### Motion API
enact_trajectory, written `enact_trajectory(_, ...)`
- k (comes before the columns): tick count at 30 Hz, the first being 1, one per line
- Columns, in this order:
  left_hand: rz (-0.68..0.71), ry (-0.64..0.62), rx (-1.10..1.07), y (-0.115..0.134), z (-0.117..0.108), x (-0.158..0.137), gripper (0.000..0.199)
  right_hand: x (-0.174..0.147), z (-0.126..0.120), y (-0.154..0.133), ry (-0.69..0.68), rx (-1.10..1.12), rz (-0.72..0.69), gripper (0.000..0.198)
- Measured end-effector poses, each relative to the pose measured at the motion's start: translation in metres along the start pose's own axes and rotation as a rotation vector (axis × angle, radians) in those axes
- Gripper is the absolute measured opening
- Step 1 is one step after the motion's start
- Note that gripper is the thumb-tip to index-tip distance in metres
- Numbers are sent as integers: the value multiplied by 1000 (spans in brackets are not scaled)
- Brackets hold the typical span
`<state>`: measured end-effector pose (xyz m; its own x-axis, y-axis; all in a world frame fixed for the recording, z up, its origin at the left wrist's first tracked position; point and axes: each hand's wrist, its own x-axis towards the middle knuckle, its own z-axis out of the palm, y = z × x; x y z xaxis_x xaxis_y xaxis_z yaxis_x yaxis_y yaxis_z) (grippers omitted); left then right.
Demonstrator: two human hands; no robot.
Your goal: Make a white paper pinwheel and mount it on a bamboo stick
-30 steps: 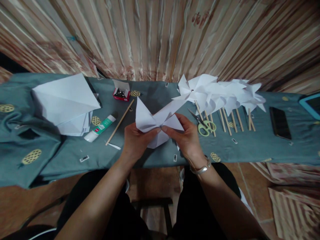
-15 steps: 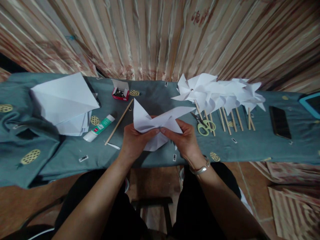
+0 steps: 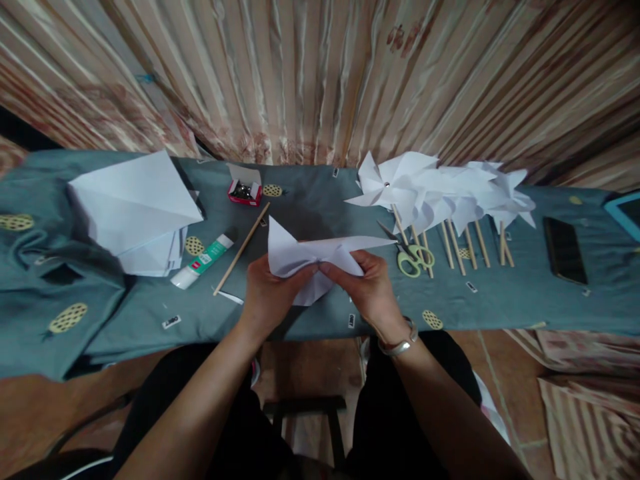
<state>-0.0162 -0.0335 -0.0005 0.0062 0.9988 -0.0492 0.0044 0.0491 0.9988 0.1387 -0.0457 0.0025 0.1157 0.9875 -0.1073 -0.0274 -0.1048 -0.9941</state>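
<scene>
Between my hands is a white paper pinwheel point(image 3: 315, 252), its blades folded in towards the middle. My left hand point(image 3: 270, 287) is closed on its left side, thumb pressed at the centre. From the right, my right hand point(image 3: 370, 283) pinches it too, the thumb tips almost meeting. Paper hides the fingers behind. A wooden stick point(image 3: 241, 249) lies left of my hands, by a small paper scrap point(image 3: 231, 297). Green-handled scissors point(image 3: 410, 259) lie to the right. Beyond my left hand stands an open red box point(image 3: 245, 192) of metal pins.
On the left, a stack of white paper sheets point(image 3: 133, 200) lies beside a glue stick point(image 3: 203, 261). Finished pinwheels on sticks point(image 3: 445, 190) overlap at the back right. A phone point(image 3: 565, 250) and a blue-edged device point(image 3: 625, 212) are further right. A curtain point(image 3: 300, 80) hangs behind the table.
The pinwheel has tipped in my hands, so its right blade looks flatter and its upper edge lower. Both thumbs stay at the centre. The whole view has shifted slightly.
</scene>
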Motion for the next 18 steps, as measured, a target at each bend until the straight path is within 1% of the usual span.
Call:
enact_trajectory(5,28,-2,67,-3,-2,1,27,2,-1,1,-19,-68,3,24)
enact_trajectory(11,29,-8,90,-5,-3,3,28,6,-3,2,-69,-47,12,25)
enact_trajectory(15,14,-15,115,-5,-3,3,25,8,-5,3,-62,-47,32,20)
enact_trajectory(18,-11,-18,98,-6,-2,3,28,9,-8,2,-71,-40,49,21)
